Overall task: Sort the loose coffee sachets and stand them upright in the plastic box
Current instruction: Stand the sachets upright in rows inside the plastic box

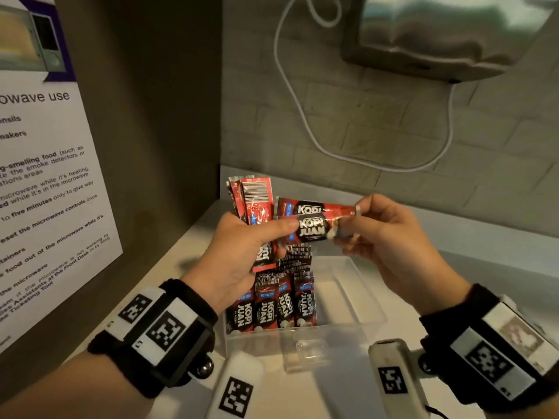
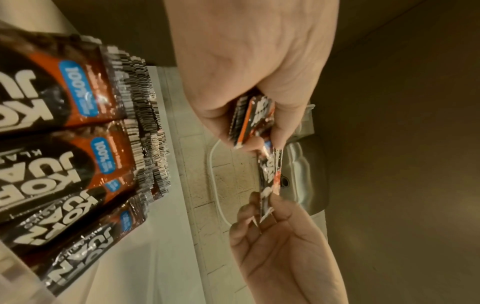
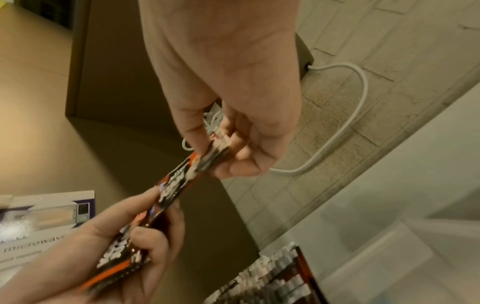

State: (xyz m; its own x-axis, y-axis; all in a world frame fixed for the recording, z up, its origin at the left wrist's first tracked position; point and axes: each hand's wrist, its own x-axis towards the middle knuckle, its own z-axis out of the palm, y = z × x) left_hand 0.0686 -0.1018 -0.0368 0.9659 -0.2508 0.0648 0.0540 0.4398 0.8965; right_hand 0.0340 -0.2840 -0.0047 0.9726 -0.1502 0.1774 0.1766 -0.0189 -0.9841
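Observation:
Above the clear plastic box (image 1: pixel 360 300), my left hand (image 1: pixel 272 234) grips a fan of red Kopi Juan sachets (image 1: pixel 255 204) standing upright in the fist. Two more sachets (image 1: pixel 314 220) lie crosswise between my hands. My right hand (image 1: pixel 355 226) pinches their right end while my left thumb presses their left end. The right wrist view has my right hand (image 3: pixel 221 144) pinching a crosswise sachet (image 3: pixel 179 185). From the left wrist, that sachet (image 2: pixel 270 174) runs from my left hand (image 2: pixel 254 123) to my right hand (image 2: pixel 267 218). Rows of sachets (image 1: pixel 272 303) stand upright in the box's left half.
The box sits on a white counter (image 1: pixel 472 267) in a corner. A microwave-use poster (image 1: pixel 45 182) hangs on the left wall. A white cable (image 1: pixel 302 116) loops down the tiled back wall under a metal appliance (image 1: pixel 438 34). The box's right half holds nothing.

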